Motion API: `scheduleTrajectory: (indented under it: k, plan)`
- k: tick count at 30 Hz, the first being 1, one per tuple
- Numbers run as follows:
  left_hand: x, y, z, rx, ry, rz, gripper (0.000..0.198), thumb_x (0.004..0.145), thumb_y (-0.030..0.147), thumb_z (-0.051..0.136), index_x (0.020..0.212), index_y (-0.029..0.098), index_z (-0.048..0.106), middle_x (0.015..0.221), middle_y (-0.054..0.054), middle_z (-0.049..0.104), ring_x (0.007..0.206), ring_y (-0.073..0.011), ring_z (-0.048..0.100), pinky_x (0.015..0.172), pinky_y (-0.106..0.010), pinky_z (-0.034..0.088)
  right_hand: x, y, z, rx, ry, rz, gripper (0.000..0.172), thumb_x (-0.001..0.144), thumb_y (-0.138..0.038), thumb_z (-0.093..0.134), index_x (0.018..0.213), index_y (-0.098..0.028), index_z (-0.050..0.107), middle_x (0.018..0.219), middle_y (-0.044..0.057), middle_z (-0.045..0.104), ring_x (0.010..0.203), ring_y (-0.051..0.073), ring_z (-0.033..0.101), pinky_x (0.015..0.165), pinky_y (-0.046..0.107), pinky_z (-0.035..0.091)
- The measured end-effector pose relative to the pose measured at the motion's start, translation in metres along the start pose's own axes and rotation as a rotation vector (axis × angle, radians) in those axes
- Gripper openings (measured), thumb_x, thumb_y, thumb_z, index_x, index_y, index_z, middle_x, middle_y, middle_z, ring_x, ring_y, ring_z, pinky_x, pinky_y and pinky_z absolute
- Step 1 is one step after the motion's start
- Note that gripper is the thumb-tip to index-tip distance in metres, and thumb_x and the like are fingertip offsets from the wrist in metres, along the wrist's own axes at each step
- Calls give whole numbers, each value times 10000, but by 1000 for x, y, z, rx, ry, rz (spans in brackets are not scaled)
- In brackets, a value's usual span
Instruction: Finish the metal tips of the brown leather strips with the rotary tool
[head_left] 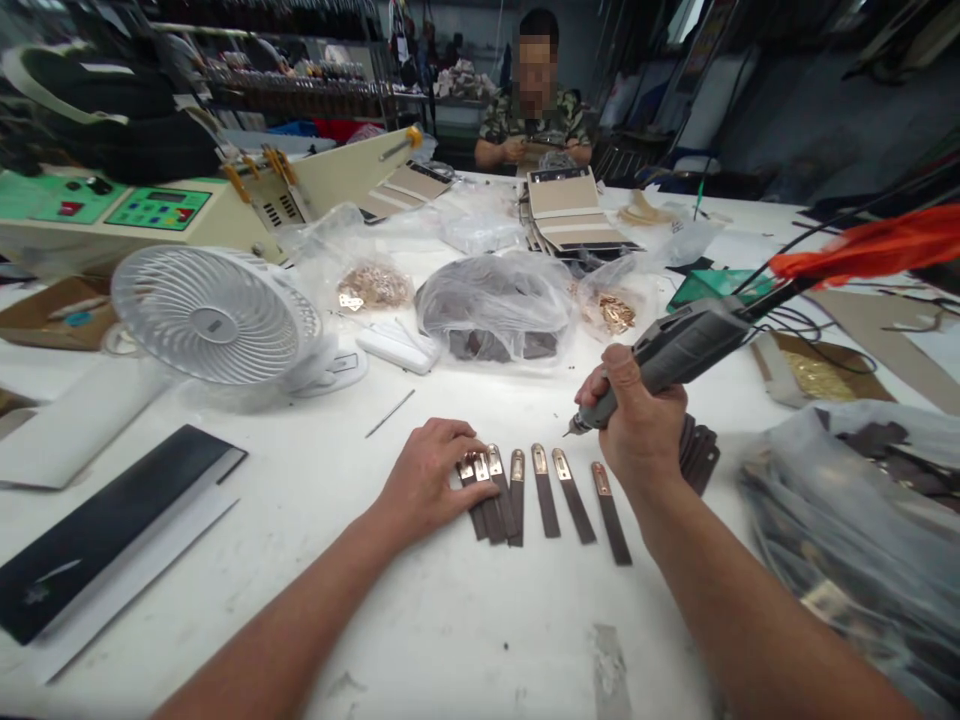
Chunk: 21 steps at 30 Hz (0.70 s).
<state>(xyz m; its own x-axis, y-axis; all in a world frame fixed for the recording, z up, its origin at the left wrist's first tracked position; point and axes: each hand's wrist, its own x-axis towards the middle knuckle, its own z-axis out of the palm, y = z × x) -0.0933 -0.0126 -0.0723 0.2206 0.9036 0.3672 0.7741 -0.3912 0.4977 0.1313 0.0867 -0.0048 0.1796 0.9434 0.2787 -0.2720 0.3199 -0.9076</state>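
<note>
My right hand (637,430) is wrapped around a grey electric screwdriver (682,350). Its thin bit points down and left, above the tabletop and apart from the straps. Several dark brown straps (547,510), each with a gold metal plate at its far end, lie in a loose row in front of me. At the row's left end, the thumb and fingers of my left hand (431,475) close around a bunch of overlapping straps (491,515) that rest on the table. The fingers partly cover those plates. More dark straps (697,455) are stacked behind my right wrist.
A white fan (217,320) stands at left beside a dark folder-like piece (112,520). Plastic bags (495,300) of parts line the middle. A bulky bag (847,560) sits at right. An orange cloth (870,245) hangs around the screwdriver's cable. A person (534,110) sits opposite.
</note>
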Motion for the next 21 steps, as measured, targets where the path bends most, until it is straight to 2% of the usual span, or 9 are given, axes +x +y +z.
scheduleTrajectory:
  k: [7,14,21]
  plan:
    - [1,4,3,25,-53,107,297,942,441,703,1169,251,730,1268,-57,697,1164,-226,584,1014,-428,458,8,11,-2,-26,36,15,594,728,-612,874,781,-143,513,603,-17,523,489,108,529,482,230,454]
    - [2,5,3,21,-84,88,289,946,447,697,1168,264,724,1261,-12,708,1164,-215,588,1014,-429,439,15,18,-1,-29,32,8,588,734,-609,874,817,-140,530,610,-17,533,482,111,529,470,229,451]
    - [3,5,4,14,-54,87,228,967,425,677,1134,283,740,1225,3,724,1134,-206,591,981,-419,426,22,30,0,-71,34,7,603,719,-621,876,765,-141,513,591,-9,532,491,125,555,473,232,463]
